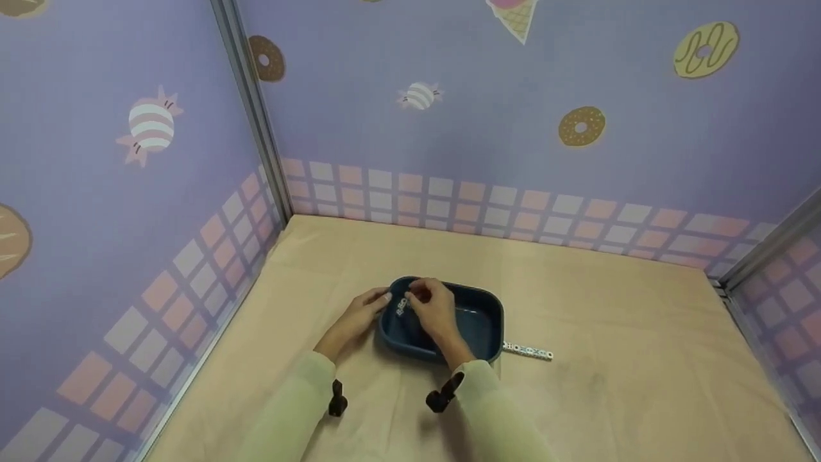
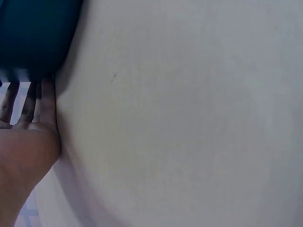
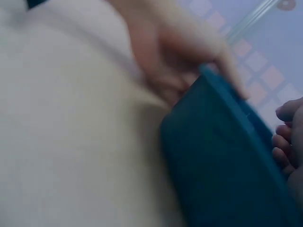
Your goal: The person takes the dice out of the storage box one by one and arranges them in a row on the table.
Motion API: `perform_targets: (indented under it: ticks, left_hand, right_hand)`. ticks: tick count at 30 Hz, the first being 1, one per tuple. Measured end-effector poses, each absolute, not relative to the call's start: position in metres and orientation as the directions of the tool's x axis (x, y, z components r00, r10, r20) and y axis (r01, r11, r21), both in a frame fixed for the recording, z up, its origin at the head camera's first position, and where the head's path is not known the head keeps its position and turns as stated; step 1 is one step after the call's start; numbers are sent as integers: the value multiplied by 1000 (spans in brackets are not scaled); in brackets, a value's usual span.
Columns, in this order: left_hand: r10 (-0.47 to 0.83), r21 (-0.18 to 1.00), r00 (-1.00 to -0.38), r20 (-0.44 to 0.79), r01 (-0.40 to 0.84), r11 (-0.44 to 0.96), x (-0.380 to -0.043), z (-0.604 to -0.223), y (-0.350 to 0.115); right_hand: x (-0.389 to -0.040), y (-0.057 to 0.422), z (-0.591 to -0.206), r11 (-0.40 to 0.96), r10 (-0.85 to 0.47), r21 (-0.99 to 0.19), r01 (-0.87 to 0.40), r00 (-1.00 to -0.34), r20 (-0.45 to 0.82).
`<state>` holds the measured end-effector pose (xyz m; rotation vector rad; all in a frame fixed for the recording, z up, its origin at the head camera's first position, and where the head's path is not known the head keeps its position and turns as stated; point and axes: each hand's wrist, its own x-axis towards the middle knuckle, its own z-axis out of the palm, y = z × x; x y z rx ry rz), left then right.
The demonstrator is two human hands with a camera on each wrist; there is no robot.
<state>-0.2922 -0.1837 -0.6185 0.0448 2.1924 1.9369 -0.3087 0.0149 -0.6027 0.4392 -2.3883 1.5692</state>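
A dark blue rectangular basin (image 1: 410, 350) with rounded corners stands on the cloth-covered table. My left hand (image 1: 356, 321) holds its left end, the thumb over the rim and the fingers against the outer wall. Over the basin's left part is my right hand (image 1: 437, 311), its fingers curled and the thumb near the index finger. Beside those fingertips, inside the basin, lie a few small white pieces (image 1: 401, 307) with dark marks, too small to name. Whether the right fingertips pinch a piece is not visible. In the right wrist view the right fingers (image 3: 282, 142) curl above the rim.
A narrow white strip (image 1: 529, 351) with coloured patterns lies on the table, touching or close to the basin's right side. Purple patterned walls (image 1: 487, 141) stand at the back and sides, joined by metal posts (image 1: 256, 115). Beige cloth (image 1: 616, 333) covers the table.
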Motion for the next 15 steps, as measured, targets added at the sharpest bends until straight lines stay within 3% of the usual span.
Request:
perform_targets:
  ticks: [8,15]
  left_hand:
    - [191,990,-973,-133,-120,79,-291,-622,-184]
    - [162,986,-978,-133,-113,123,-289,-621,-183]
  right_hand:
    - [-310,14,-611,495,-310,-765,-412,-906,288]
    - [-309,12,-616,561,-373,-725,-400,-904,210]
